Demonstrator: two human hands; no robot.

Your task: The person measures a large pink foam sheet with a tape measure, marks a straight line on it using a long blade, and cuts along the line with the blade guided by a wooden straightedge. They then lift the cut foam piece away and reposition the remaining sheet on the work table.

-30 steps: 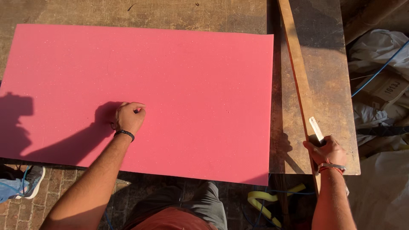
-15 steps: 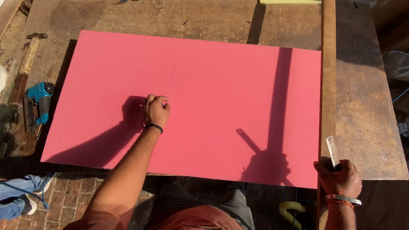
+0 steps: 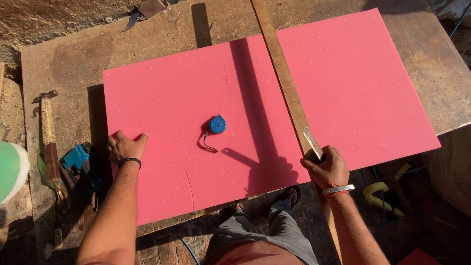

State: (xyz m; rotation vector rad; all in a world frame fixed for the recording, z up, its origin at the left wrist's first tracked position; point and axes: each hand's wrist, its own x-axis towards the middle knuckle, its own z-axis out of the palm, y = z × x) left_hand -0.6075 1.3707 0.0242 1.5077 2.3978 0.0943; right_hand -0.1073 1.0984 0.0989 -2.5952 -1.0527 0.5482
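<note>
Two hands: both on the pink sheet [image 3: 343,88]
Left hand [image 3: 123,148]: fingers spread flat on sheet
Right hand [image 3: 327,168]: fingers pinching a blade [image 3: 312,141] beside wooden strip [image 3: 282,73]
Centre: blue tape measure [image 3: 216,124]

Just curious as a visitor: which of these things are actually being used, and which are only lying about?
In use: pink sheet, wooden straightedge, blade in right hand, left hand pressing the sheet.
Lying about: blue tape measure, hammer, teal power tool.

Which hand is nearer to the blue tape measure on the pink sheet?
The left hand, slightly. It rests on the sheet's left edge, left of the tape measure. The right hand grips a blade by the wooden strip, lower right.
</note>
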